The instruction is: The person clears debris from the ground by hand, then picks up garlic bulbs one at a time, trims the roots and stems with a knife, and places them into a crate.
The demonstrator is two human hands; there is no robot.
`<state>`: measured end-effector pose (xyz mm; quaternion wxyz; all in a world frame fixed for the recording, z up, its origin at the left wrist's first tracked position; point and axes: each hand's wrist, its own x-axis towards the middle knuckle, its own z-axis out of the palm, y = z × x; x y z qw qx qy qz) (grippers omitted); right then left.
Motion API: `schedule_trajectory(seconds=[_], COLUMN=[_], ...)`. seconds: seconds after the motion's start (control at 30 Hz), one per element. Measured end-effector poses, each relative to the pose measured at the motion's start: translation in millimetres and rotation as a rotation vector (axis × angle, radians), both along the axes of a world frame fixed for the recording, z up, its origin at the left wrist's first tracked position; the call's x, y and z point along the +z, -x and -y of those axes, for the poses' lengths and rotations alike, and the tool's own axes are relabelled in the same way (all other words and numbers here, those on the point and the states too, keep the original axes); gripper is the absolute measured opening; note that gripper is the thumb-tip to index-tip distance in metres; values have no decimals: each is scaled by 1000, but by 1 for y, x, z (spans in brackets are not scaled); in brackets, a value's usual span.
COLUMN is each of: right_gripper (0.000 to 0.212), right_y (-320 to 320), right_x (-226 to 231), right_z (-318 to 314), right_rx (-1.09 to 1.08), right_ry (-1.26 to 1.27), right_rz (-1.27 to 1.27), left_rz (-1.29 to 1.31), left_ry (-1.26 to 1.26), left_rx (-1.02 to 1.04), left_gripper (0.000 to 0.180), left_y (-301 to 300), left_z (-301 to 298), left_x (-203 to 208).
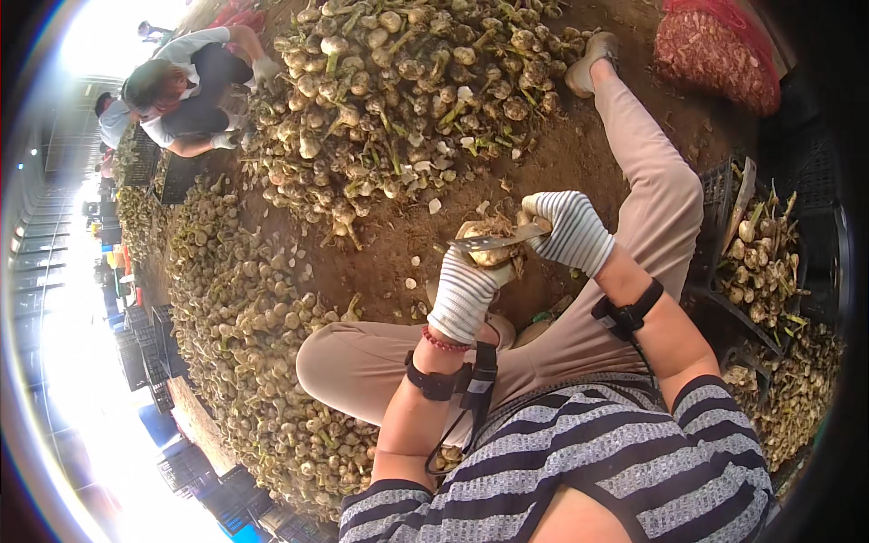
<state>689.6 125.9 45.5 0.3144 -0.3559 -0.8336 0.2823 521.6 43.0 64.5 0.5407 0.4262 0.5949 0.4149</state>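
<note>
My left hand (463,294), in a white glove with dark stripes, is closed round a garlic bulb (490,258) with roots showing. In a matching glove, my right hand (570,228) grips a knife (507,240). Its flat metal blade lies across the bulb and reaches toward the left hand's fingers. Both hands meet above the bare soil, between my bent legs. Beyond them rises a big heap of garlic bulbs (389,100) with stems and dry skins. The knife's handle is mostly hidden in the right hand.
More garlic (253,335) spreads along my left. At right, black crates (720,204) stand near loose garlic (765,262). A red mesh sack (720,50) sits at the far right. A gloved co-worker (186,90) crouches at the far left, beside dark crates (181,176).
</note>
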Motion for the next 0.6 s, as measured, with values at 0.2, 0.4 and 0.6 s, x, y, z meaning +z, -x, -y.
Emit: schedule_trajectory(seconds=[0.2,0.4,0.6], right_gripper=[24,23,23], right_y=[-60,-28,-31], right_x=[-53,-39,-27], right_z=[-33,-8,21], right_rx=[-415,-375,-507], right_ry=[333,314,775], right_rz=[387,-88,-251], left_rz=[858,539,533], left_ry=[215,-227,-193], left_rx=[1,246,845], left_gripper=[47,58,27], left_y=[16,10,-7], left_z=[16,-12,-26], left_x=[54,7,-11])
